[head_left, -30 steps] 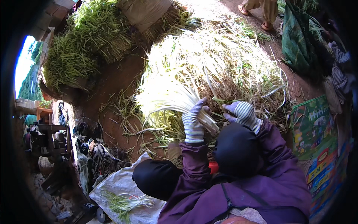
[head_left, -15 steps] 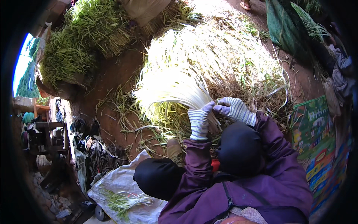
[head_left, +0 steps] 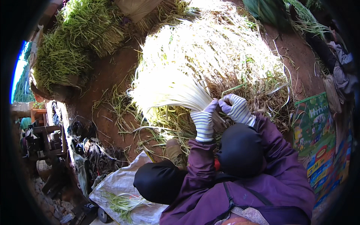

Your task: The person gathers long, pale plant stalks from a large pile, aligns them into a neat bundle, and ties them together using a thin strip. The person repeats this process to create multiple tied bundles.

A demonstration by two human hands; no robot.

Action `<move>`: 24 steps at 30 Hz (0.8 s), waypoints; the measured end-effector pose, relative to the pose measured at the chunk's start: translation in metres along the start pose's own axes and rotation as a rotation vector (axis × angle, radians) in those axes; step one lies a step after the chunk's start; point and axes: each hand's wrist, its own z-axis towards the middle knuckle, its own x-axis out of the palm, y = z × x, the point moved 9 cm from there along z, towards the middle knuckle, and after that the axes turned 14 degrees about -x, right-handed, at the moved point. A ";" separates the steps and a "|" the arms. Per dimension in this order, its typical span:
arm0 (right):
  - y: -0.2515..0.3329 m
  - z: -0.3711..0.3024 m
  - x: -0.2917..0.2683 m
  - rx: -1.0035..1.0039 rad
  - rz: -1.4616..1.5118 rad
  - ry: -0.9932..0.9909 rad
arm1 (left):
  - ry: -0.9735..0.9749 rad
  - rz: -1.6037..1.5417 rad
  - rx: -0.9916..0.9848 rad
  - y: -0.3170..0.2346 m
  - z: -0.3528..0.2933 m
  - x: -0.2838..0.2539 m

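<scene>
My left hand (head_left: 204,122), in a white-and-blue striped glove, is closed around the lower end of a bundle of long, pale stalks (head_left: 183,92). The stalks fan out up and to the left, washed out by bright sun. Close beside it, my right hand (head_left: 236,107) wears the same kind of glove, with thumb and fingers pinched together by the bundle's butt end. What sits in that pinch is too small to make out. A thin green blade (head_left: 233,88) shows just above the right hand.
A broad heap of stalks and dry leaves (head_left: 240,56) lies ahead. More green bunches (head_left: 82,33) are piled at the far left. A white plastic sack (head_left: 112,187) with loose stalks (head_left: 125,204) lies by my left knee (head_left: 159,182). At the right is a colourful printed sheet (head_left: 315,127).
The right hand has drawn slightly back from the left, and a green blade now shows above it. The left hand keeps its hold on the bundle. The view has shifted a little.
</scene>
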 end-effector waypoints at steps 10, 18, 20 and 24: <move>-0.088 -0.016 -0.107 0.415 -0.867 -0.031 | -0.090 -0.155 0.070 -0.041 -0.026 -0.008; -0.213 -0.094 -0.311 0.656 -1.213 0.064 | 0.116 -0.401 0.017 -0.051 -0.018 -0.036; -0.213 -0.108 -0.325 0.786 -1.074 0.252 | 0.110 -0.327 0.026 -0.058 -0.020 -0.028; -0.079 -0.034 -0.237 0.190 -1.186 0.077 | 0.109 -0.236 0.031 -0.045 -0.018 -0.021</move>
